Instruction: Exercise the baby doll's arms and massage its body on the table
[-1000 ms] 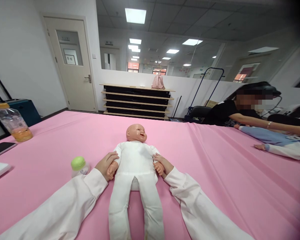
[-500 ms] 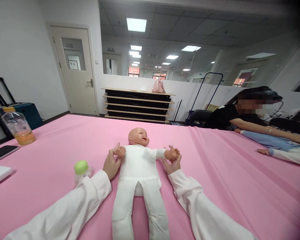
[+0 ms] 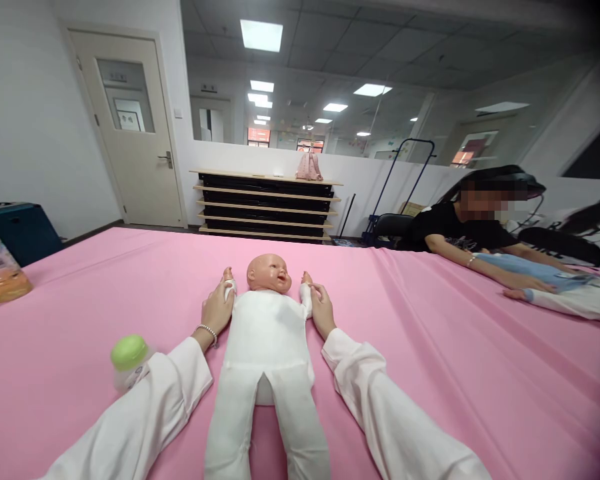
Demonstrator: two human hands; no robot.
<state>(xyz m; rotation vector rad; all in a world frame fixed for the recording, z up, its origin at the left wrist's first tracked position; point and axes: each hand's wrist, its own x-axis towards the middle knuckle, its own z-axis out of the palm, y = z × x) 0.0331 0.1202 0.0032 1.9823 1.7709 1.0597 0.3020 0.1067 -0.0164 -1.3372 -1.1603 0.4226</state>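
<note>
A baby doll (image 3: 267, 333) with a white cloth body lies on its back on the pink cloth (image 3: 410, 373), its bald head turned slightly to the right. Both its arms point up beside the head. My left hand (image 3: 217, 308) closes round the doll's arm on the left side, just below the small plastic hand. On the other side my right hand (image 3: 323, 311) grips the doll's other forearm, thumb and fingers against the white sleeve. Close to my left sleeve stands a small bottle with a green cap (image 3: 130, 357), partly hidden by the sleeve.
A plastic bottle with orange liquid (image 3: 5, 280) stands at the left edge. At the right, another person (image 3: 460, 227) in a black top reaches over a second doll in blue and white (image 3: 570, 300). Behind the table are a low stack of boards (image 3: 267, 207) and a door (image 3: 125, 133).
Both doll arms have swung from out at the sides to upright beside the head, my hands moving with them. The view has shifted, so the surroundings appear farther left.
</note>
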